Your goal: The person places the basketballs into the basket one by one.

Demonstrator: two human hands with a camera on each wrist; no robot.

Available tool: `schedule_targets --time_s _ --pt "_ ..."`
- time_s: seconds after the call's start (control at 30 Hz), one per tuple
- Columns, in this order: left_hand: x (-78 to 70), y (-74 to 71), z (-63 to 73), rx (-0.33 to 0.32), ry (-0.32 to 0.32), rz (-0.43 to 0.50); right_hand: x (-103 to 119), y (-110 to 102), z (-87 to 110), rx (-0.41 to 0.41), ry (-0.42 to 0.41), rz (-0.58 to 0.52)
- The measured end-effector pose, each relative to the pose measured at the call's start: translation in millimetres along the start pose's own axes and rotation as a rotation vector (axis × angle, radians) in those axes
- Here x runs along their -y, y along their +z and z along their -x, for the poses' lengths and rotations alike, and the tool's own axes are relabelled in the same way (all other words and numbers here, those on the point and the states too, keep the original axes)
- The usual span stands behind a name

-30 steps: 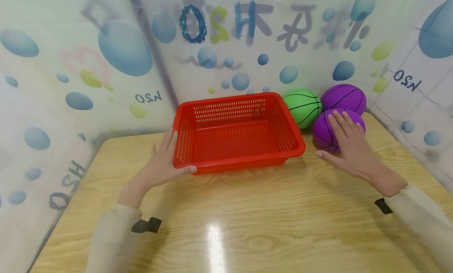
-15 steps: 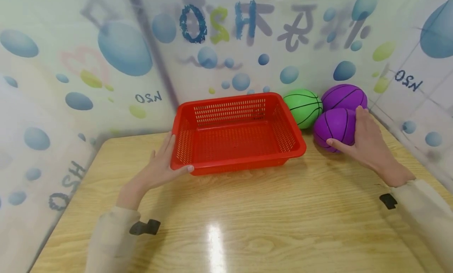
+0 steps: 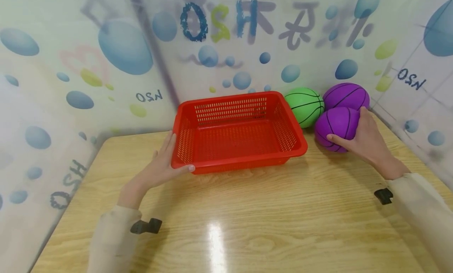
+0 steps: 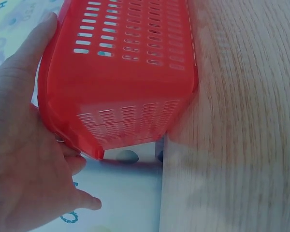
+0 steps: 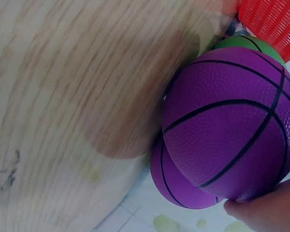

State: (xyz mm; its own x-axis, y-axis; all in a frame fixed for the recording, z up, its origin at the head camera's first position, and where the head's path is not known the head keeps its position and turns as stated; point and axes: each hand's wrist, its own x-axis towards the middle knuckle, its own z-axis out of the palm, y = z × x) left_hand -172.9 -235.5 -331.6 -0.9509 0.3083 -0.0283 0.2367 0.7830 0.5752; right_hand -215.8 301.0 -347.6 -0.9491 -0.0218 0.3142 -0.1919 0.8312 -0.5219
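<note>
Partly masked by near purple ball: far purple ball. Tucked behind right rim of red basket: left edge of green ball. Blurred and cut off in right wrist view: one digit of right grip. Cannot tell what dark pieces at cuffs are.

Plastic, slotted walls, flared rim: basket, left of balls on worktop of pale grained wood. Pebbled, black-seamed: purple surface up close. Printed with blue drops, reversed lettering: backdrop.

Left grip: not clenched, fingers laid nearly straight along basket's left side, thumb at front corner. Right: reached forward, gripping near purple ball, thumb across front, fingers round right side, mostly out of sight.
</note>
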Motion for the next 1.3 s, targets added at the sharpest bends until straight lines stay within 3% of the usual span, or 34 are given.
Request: schedule_targets --time_s 0.6,0.8,1.3 --pt "0.4 0.2 -1.6 0.004 0.021 0.069 -6 6 -0.3 -0.125 -0.025 -0.004" --pt "-0.4 -0.4 -0.4 0.0 0.029 0.078 -1 -1 0.5 -0.128 0.008 -0.031" --pt "2.1 1.1 -1.9 0.019 0.038 0.122 25 -18 -0.7 -0.125 -0.034 -0.061"
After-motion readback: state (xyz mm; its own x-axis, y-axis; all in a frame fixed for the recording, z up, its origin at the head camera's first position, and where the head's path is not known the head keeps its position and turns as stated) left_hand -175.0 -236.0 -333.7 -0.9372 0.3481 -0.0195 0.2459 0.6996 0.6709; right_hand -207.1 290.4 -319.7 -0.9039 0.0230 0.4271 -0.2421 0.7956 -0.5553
